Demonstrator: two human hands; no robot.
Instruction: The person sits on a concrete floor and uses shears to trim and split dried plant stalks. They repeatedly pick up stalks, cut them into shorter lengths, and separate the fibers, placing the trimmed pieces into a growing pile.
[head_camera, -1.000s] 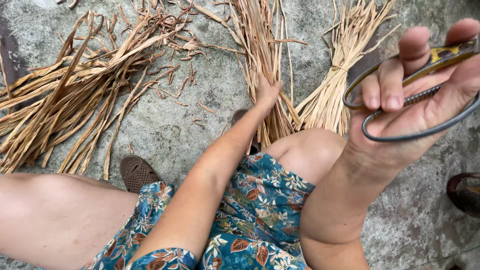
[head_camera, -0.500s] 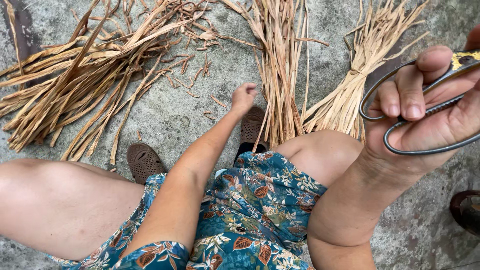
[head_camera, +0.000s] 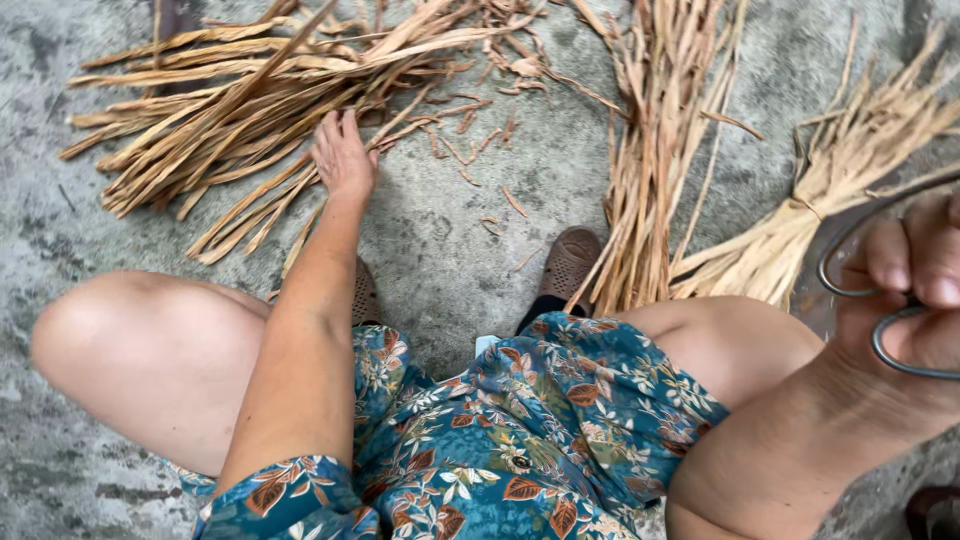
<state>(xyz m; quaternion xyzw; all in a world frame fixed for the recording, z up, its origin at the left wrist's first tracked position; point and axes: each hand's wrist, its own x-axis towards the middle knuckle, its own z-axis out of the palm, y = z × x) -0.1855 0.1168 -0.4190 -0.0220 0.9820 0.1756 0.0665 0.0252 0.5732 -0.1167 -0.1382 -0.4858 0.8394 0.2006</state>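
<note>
My left hand (head_camera: 343, 155) reaches forward onto the loose pile of dried tan leaf strips (head_camera: 240, 110) on the concrete floor, fingertips among the strips; I cannot tell whether it grips any. My right hand (head_camera: 915, 290) stays raised at the right edge, fingers through the dark metal loop handles of a pair of scissors (head_camera: 850, 285), whose blades are out of view. A bunch of long strips (head_camera: 660, 150) lies ahead of my right knee. A tied bundle (head_camera: 830, 215) lies beside it, close to the scissors.
I sit low with bare knees apart, in blue floral fabric (head_camera: 520, 430). Two brown perforated shoes (head_camera: 568, 262) show between my knees. Small leaf scraps (head_camera: 490, 130) litter the grey concrete (head_camera: 450, 230).
My left hand has swung from the middle bunch leftward to the loose pile. The view has shifted left, and my right hand with the scissors has slid to the right edge.
</note>
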